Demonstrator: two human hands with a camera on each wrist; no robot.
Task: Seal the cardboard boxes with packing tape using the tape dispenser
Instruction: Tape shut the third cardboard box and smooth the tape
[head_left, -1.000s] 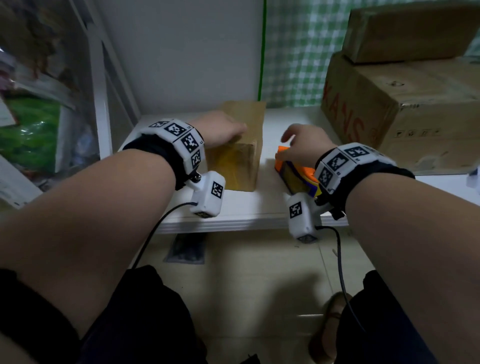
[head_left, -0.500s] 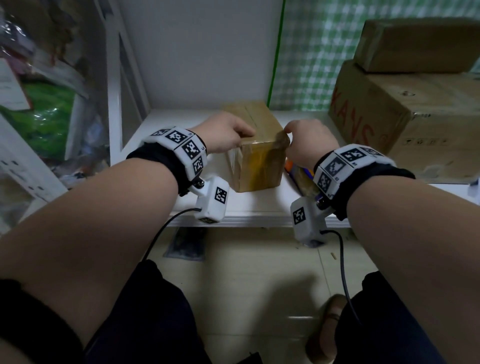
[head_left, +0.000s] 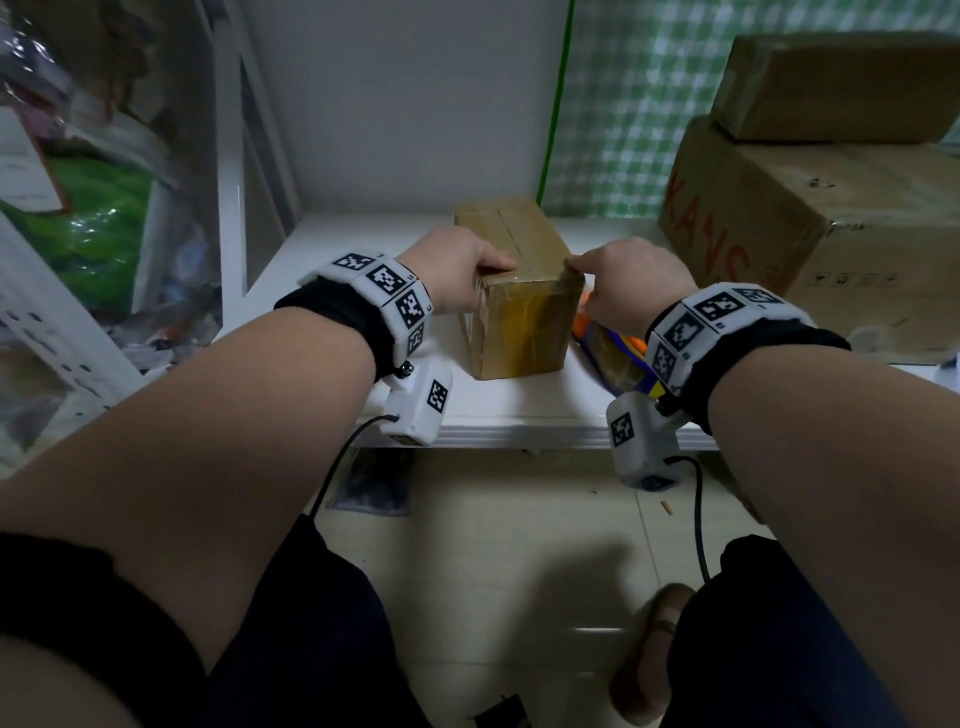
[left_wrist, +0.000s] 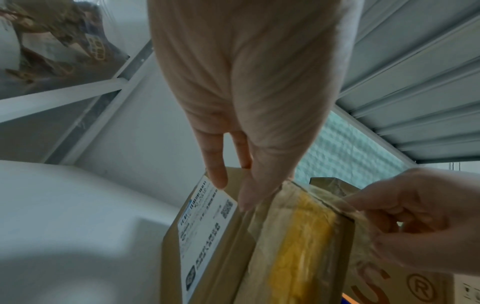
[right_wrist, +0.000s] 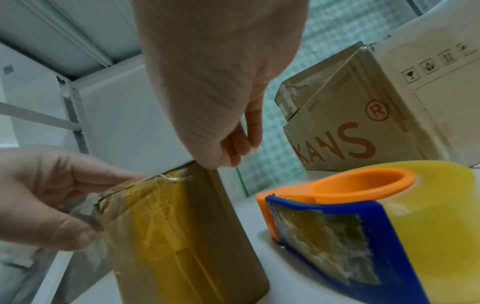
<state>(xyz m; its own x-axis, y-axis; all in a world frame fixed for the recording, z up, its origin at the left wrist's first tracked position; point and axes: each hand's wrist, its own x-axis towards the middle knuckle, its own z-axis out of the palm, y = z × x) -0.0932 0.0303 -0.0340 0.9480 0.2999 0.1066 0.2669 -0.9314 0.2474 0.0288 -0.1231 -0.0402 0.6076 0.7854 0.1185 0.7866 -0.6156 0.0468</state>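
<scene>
A small cardboard box (head_left: 519, 312) stands on the white shelf (head_left: 519, 410), with yellowish tape over its near face and a white label (left_wrist: 202, 222) on its left side. My left hand (head_left: 488, 270) grips its near left top corner, thumb on top and fingers down the labelled side. My right hand (head_left: 587, 270) grips the near right top edge, fingers curled over it. In the right wrist view the box (right_wrist: 176, 226) stands beside the orange and blue tape dispenser (right_wrist: 363, 216), which lies on the shelf with a yellow roll. Nobody holds the dispenser (head_left: 618, 348), partly hidden under my right wrist.
A large cardboard box (head_left: 831, 234) printed with red letters stands at the right, a smaller box (head_left: 831, 83) stacked on it. Bags and clutter (head_left: 93, 234) fill the left behind a white frame. The floor lies below the shelf edge.
My right hand let go of the tape dispenser and moved left onto the small box. Both hands now hold its near top edge, and the box has been turned and drawn slightly nearer.
</scene>
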